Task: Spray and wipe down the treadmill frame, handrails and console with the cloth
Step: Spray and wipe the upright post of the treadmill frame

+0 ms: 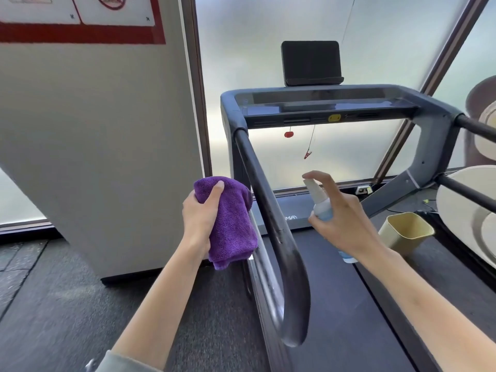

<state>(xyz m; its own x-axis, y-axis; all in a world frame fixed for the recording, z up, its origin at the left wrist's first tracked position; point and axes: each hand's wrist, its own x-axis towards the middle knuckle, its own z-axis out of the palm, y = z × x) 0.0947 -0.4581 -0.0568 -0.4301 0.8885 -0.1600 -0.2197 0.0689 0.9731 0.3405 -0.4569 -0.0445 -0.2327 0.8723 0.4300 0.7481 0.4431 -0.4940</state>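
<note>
Frosted window behind; treadmill handrail (pixel 271 226) being sprayed.
Spray bottle (pixel 320 204) is gripped by right hand (pixel 346 218), forefinger raised on the nozzle, aimed at nine o'clock; folded cloth (pixel 230 224) is clutched ready by left hand (pixel 200 218) beside the rail.

You can read only "MA" on the treadmill's front cover (pixel 291 217); wall poster (pixel 80 20) text isn't legible.

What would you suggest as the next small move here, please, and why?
Probably press the nozzle to mist the left handrail. The right hand holds the spray bottle aimed at that rail with a finger on top, while the left hand holds the purple cloth beside it, ready to wipe.
</note>
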